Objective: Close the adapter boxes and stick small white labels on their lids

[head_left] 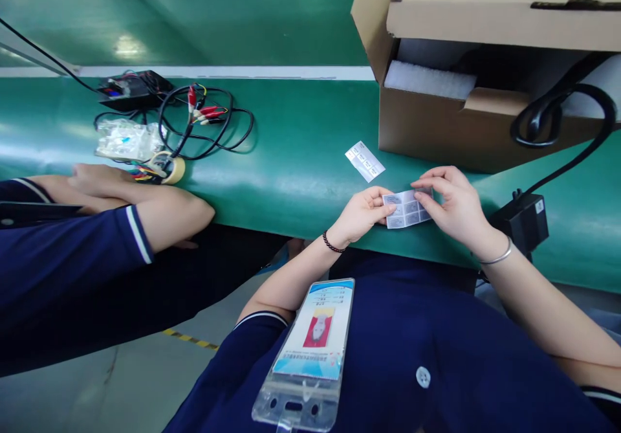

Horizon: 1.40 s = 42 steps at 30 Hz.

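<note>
I hold a small sheet of white printed labels (406,208) over the near edge of the green bench (291,161). My left hand (361,214) pinches its left end between thumb and fingers. My right hand (451,203) grips the right end, fingers curled over the top edge. A second strip of labels (365,160) lies flat on the bench just beyond my left hand. An open cardboard box (466,129) with white foam inside stands behind my right hand.
A co-worker's arms in dark blue sleeves (72,252) rest on the bench at left, near a roll of tape (169,167), a clear plastic part (127,140) and tangled clip leads (204,119). A black adapter (521,221) with cable sits at right. My badge (313,342) hangs below.
</note>
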Available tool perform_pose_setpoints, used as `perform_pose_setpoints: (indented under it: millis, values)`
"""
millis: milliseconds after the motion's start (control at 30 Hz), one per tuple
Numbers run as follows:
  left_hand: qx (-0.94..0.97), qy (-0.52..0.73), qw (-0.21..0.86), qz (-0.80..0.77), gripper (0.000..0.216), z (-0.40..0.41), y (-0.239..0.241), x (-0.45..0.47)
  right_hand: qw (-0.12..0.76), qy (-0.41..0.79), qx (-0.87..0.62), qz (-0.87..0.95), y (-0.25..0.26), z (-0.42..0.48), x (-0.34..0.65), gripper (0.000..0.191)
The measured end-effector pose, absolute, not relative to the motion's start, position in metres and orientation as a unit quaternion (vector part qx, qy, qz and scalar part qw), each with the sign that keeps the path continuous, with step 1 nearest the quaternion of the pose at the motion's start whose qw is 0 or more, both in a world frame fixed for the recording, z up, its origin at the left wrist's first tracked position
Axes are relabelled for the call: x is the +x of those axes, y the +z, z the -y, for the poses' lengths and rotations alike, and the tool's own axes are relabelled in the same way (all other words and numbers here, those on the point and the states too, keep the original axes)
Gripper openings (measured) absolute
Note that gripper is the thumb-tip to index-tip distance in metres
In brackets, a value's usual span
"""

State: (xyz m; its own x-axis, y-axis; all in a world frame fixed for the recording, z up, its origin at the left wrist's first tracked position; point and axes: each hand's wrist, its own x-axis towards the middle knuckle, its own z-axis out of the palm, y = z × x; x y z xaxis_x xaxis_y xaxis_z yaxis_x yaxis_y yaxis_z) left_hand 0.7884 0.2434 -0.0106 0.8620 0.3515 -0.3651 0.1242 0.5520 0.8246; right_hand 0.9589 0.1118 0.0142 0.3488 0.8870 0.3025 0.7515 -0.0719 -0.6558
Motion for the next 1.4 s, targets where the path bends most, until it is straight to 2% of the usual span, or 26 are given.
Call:
perform_pose_setpoints:
  millis: [100, 233, 367, 400, 533, 667, 1033, 1400]
  values:
    - [0.458, 0.101, 0.841, -0.272, 0.055, -0.236, -0.014, 0.793, 0.351, 0.022, -0.755, 0.553, 0.007, -0.112, 0.945, 0.016]
    - [0.455, 0.145, 0.838, -0.264, 0.055, -0.225, -0.016, 0.798, 0.370, 0.069, -0.757, 0.534, 0.000, -0.113, 0.932, 0.024]
    - [0.472, 0.168, 0.835, -0.228, 0.081, -0.217, -0.020, 0.799, 0.388, 0.088, -0.752, 0.526, -0.001, -0.115, 0.931, 0.017]
    - [0.482, 0.165, 0.830, -0.226, 0.080, -0.216, -0.021, 0.799, 0.379, 0.084, -0.752, 0.533, 0.000, -0.114, 0.931, 0.016]
    - [0.515, 0.154, 0.804, -0.254, 0.053, -0.211, -0.028, 0.799, 0.333, 0.052, -0.752, 0.566, 0.001, -0.112, 0.931, 0.014]
    - [0.475, 0.167, 0.823, -0.262, 0.044, -0.206, -0.031, 0.801, 0.314, 0.019, -0.741, 0.593, 0.003, -0.111, 0.931, 0.011]
    - [0.315, 0.141, 0.902, -0.260, 0.043, -0.198, -0.020, 0.806, 0.210, -0.181, -0.674, 0.685, 0.012, -0.103, 0.929, 0.017]
    - [0.275, 0.145, 0.916, -0.255, 0.043, -0.196, -0.019, 0.803, 0.201, -0.151, -0.658, 0.710, 0.013, -0.096, 0.932, 0.017]
